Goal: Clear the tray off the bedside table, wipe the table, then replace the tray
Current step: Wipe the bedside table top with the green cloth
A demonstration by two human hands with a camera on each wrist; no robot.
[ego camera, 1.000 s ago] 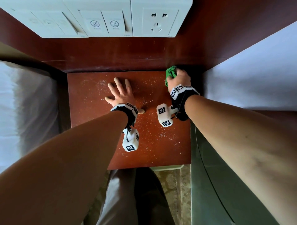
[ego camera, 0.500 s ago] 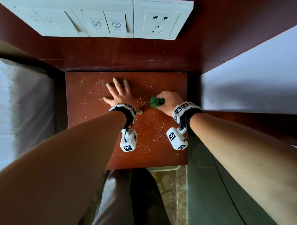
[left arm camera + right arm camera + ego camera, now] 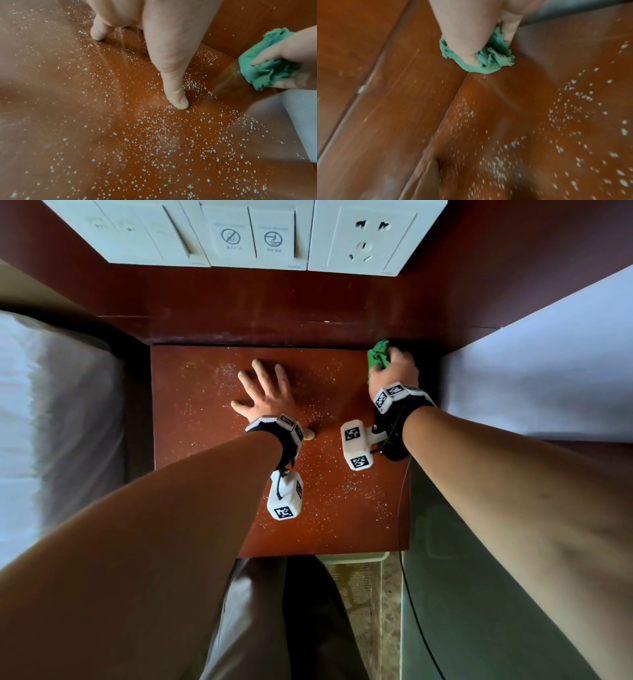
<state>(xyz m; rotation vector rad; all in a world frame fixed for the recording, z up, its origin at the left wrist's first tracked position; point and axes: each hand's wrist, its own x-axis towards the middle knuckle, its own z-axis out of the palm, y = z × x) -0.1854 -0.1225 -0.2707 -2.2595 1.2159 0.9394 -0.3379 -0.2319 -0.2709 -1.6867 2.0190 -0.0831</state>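
The red-brown bedside table (image 3: 191, 474) is speckled with white crumbs (image 3: 163, 138). My left hand (image 3: 265, 395) lies flat on its middle with the fingers spread, and the thumb (image 3: 175, 94) presses the wood. My right hand (image 3: 394, 373) grips a bunched green cloth (image 3: 378, 357) at the table's far right corner, against the back panel. The same cloth (image 3: 488, 59) sits right at the seam between table and panel, and the cloth (image 3: 267, 65) also shows in the left wrist view. No tray is in view.
A wooden back panel (image 3: 274, 313) carries white switches and a socket (image 3: 363, 237). White bedding (image 3: 51, 405) lies to the left and a white bed surface (image 3: 548, 371) to the right. A glass surface (image 3: 479, 594) is at lower right. My trouser leg (image 3: 260, 628) is below the table's front edge.
My right hand swept the cloth from the far right corner to the table's middle, then back to the far right corner. The left hand stayed flat in place.
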